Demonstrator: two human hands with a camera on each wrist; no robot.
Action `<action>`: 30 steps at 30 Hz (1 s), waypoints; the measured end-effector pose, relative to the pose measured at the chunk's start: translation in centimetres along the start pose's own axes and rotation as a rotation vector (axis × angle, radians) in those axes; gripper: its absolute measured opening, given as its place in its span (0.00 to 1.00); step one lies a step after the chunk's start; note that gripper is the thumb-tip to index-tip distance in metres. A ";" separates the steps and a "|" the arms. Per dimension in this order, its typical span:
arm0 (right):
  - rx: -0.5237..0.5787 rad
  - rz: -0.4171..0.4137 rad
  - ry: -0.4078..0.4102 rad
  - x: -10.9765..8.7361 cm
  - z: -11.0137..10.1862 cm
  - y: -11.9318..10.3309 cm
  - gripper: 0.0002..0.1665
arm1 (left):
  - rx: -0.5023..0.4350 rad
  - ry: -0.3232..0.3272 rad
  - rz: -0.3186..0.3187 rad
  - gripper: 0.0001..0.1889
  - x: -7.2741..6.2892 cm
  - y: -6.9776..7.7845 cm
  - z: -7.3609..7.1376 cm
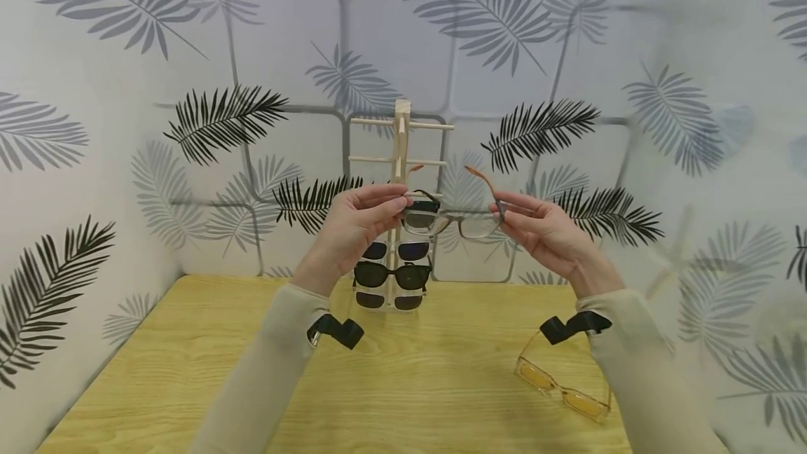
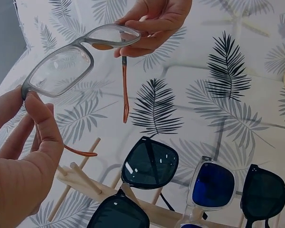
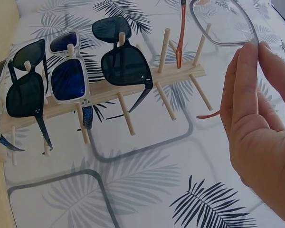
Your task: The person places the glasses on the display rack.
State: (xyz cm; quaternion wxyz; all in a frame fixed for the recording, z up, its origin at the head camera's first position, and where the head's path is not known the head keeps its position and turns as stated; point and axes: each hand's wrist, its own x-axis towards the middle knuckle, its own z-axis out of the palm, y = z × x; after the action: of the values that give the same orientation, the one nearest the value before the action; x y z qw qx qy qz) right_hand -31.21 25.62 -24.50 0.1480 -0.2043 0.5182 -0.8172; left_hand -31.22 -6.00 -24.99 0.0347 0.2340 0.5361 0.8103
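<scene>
A pair of clear-lensed eyeglasses with a grey frame and orange temple tips is held up between both hands, its temples pointing away toward the wall. My left hand pinches the left hinge corner of the frame between thumb and fingers. At the opposite corner, my right hand pinches the frame near its hinge. Behind the eyeglasses stands a wooden display rack with pegs; its upper pegs are bare. Several sunglasses sit lower on it, among them a black pair and a clear-framed pair with blue lenses.
On the yellow wood-grain table, yellow-tinted glasses lie at the right, beside my right forearm. The rack stands near the table's back edge, in front of a wall covered in leaf-patterned sheeting.
</scene>
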 end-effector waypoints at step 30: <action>-0.046 0.032 0.068 5.4 3.8 0.6 0.21 | -0.157 0.183 -0.024 0.06 -0.1 2.2 -3.6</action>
State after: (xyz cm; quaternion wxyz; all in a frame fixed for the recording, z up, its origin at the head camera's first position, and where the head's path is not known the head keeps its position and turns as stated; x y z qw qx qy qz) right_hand -34.10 19.92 -22.61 0.1386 -0.1712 0.5447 -0.8092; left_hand -32.20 -10.05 -24.28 0.0134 0.1490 0.4746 0.8674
